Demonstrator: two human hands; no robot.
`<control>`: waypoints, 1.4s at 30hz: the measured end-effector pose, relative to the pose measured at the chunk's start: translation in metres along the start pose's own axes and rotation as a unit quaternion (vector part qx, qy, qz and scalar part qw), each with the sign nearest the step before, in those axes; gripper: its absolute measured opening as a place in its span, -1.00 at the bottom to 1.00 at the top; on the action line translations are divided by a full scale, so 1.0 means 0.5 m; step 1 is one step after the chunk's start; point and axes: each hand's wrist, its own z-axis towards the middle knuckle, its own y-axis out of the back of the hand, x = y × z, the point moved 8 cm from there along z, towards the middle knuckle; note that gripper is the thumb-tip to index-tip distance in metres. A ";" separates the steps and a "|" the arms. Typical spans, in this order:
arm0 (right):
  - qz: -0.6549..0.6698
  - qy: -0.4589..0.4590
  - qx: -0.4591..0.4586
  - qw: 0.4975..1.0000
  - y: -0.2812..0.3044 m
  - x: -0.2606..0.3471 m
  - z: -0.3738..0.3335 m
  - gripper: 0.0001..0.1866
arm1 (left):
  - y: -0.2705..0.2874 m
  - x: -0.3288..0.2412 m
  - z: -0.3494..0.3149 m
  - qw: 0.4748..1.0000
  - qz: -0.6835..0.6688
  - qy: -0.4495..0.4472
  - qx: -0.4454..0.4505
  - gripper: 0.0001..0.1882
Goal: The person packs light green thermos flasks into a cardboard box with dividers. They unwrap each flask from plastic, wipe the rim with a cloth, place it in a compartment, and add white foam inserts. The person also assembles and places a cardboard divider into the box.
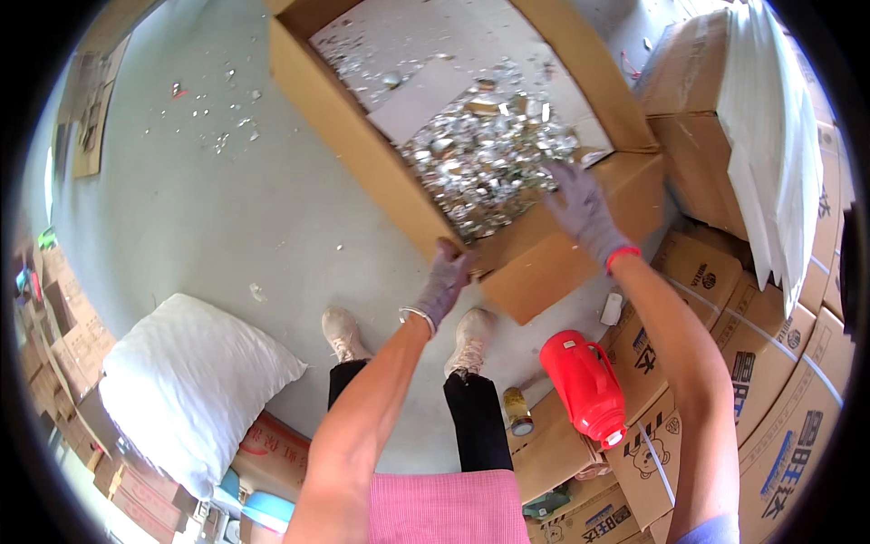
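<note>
A large open cardboard box (pixel 353 136) lies on the floor ahead of me, holding a heap of small shiny silvery pieces (pixel 489 145); their exact kind is too small to tell. At the box's near corner my left hand (pixel 442 283), in a grey glove, is closed on the cardboard edge. My right hand (pixel 582 207), in a grey glove with a red cuff, reaches over the near right wall. Its fingers are spread at the edge of the heap, and no piece shows in its grasp. A pale flat sheet (pixel 421 100) lies among the pieces.
A red thermos (pixel 583 385) and a jar (pixel 517 412) stand near stacked cartons (pixel 752 363) on the right. A stuffed white sack (pixel 195 381) sits at the left. Another carton (pixel 693 118) with white sheeting (pixel 770 145) is beside the box. Shiny bits (pixel 222 142) lie scattered on the floor.
</note>
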 end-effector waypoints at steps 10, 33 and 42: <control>-0.064 -0.283 -0.174 0.941 -0.108 0.028 -0.191 -0.07 | 0.163 -0.058 0.007 0.958 0.131 -0.191 -0.171 -0.08; 0.609 -0.423 0.132 0.657 -0.326 -0.281 -0.234 -0.61 | 0.061 -0.197 0.056 0.994 0.070 -0.037 -0.072 -0.70; 0.348 -0.381 -0.056 0.854 0.089 -0.449 0.149 -0.58 | -0.082 -0.341 0.115 0.979 -0.116 -0.100 0.132 -0.24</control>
